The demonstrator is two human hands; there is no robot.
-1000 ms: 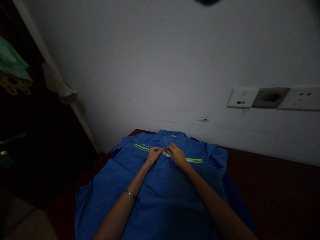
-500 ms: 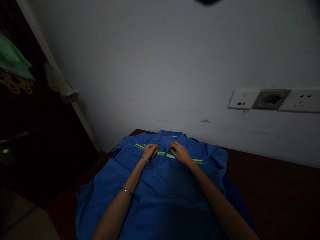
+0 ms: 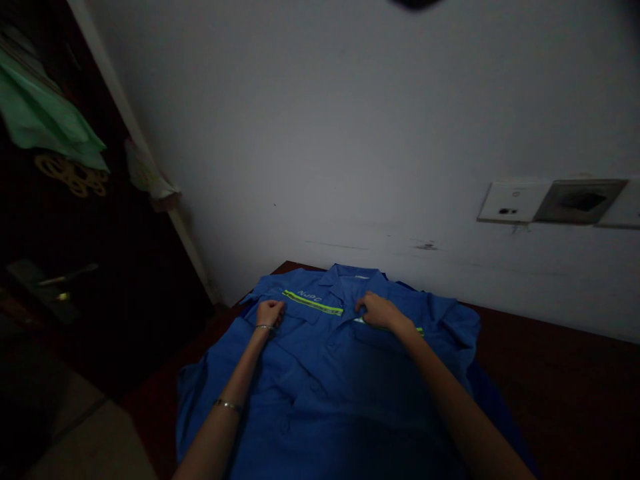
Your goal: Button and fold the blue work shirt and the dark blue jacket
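Observation:
A blue short-sleeved work shirt point(image 3: 320, 373) lies front up, its collar toward the wall. White lettering and a yellow-green reflective stripe point(image 3: 313, 304) cross its chest. My left hand point(image 3: 271, 312), a bracelet at the wrist, is closed over the left chest beside the pocket flap. Whether cloth is between its fingers is hidden. My right hand point(image 3: 379, 311) has its fingers curled on the other front panel, near the open collar, and seems to pinch the cloth there. It covers part of the stripe on that side.
The shirt rests on a dark reddish-brown table point(image 3: 560, 373) against a pale wall point(image 3: 320, 133). Sockets and a switch plate point(image 3: 515, 202) are set in the wall at right. At left stands a dark door with a handle point(image 3: 67, 275), a green cloth point(image 3: 50, 120) and hangers point(image 3: 73, 175).
My hands, together at the shirt's front opening before, have come apart. The left moved left toward the pocket; the right shifted slightly right. The view has turned a little to the left.

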